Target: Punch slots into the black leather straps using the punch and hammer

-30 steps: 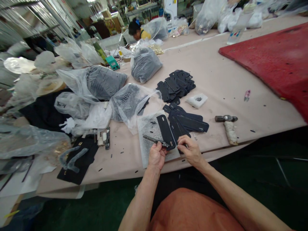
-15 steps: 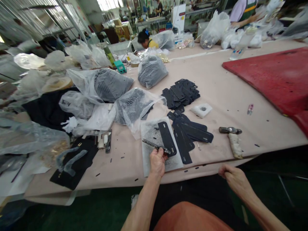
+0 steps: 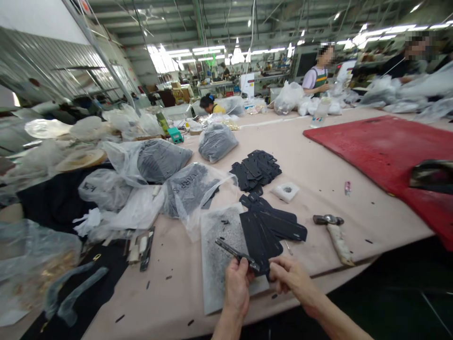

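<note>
My left hand (image 3: pixel 238 285) is closed on a dark metal punch tool (image 3: pixel 233 252), held slantwise over the speckled white board (image 3: pixel 214 264). Close on its right, my right hand (image 3: pixel 286 276) has its fingers curled at the lower end of the dark strips; whether it pinches one is too small to tell. Several dark strips (image 3: pixel 283 224) lie fanned out along the board's right edge. A hammer (image 3: pixel 334 236) with a wrapped handle rests on the table to the right. Small black cut-outs (image 3: pixel 225 222) are on the board.
Behind the strips are a heap of dark pieces (image 3: pixel 256 170) and a white block (image 3: pixel 285 191). Filled plastic bags (image 3: pixel 194 189) crowd the left. A red board (image 3: pixel 382 146) covers the right side. People sit at the far side.
The view has tilted up. My right hand has moved left from the table edge to beside my left hand. The dark strip that lay on the board is no longer there.
</note>
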### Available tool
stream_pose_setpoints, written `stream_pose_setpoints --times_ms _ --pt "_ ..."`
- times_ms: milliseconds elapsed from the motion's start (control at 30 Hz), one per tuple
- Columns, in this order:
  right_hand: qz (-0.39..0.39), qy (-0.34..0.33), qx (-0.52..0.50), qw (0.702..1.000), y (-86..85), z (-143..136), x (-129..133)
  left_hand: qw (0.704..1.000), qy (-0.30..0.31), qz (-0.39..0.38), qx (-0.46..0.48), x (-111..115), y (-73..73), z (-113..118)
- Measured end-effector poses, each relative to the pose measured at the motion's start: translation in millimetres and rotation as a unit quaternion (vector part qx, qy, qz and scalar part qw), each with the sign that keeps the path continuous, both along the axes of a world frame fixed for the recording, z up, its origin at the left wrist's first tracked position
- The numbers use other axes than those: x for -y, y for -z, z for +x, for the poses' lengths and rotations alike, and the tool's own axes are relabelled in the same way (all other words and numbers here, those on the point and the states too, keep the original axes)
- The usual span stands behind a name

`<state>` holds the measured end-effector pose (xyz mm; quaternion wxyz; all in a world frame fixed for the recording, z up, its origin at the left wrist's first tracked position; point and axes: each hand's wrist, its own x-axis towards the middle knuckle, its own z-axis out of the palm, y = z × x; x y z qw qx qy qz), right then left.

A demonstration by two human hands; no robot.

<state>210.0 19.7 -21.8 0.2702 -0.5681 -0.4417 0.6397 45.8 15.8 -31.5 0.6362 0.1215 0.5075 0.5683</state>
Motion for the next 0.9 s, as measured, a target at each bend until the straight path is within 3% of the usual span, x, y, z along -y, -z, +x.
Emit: stream_pose_setpoints --times_ms 133,200,400,467,533,633,733,833,900 --pt "0.034 0.005 -0.022 0.999 10.8 -27.6 -22.2 0.999 0.011 0.011 -0.028 3.9 5.7 -9.5" --pt "0.081 0.021 0.004 0.997 4.6 -29.5 -45.9 0.998 0.009 0.015 -0.065 2.1 5.8 -19.3" --pt "0.191 0.086 0.129 0.969 -67.0 -17.0 -180.6 0.981 -0.007 0.067 -0.183 -16.6 9.6 -55.0" --pt "0.197 0.114 0.165 0.96 -80.5 -7.5 -217.4 0.976 -0.005 0.071 -0.207 -20.0 14.8 -63.3" --pt "0.203 0.125 0.212 0.948 -80.1 3.7 -231.0 0.975 0.0 0.076 -0.211 -19.5 19.7 -68.2" --pt "0.225 0.088 0.272 0.932 -59.0 16.9 -204.8 0.975 0.004 0.086 -0.207 -14.9 24.2 -69.8" --pt "0.242 -0.006 0.334 0.911 -30.2 19.7 -144.2 0.966 0.01 0.091 -0.24 -11.9 26.2 -67.5" --pt "0.247 -0.111 0.443 0.855 -7.7 11.0 -82.5 0.952 0.033 0.096 -0.288 -11.9 28.0 -65.2" --pt "0.243 -0.14 0.492 0.824 2.8 0.7 -53.0 0.946 0.045 0.097 -0.305 -12.0 29.1 -64.4"
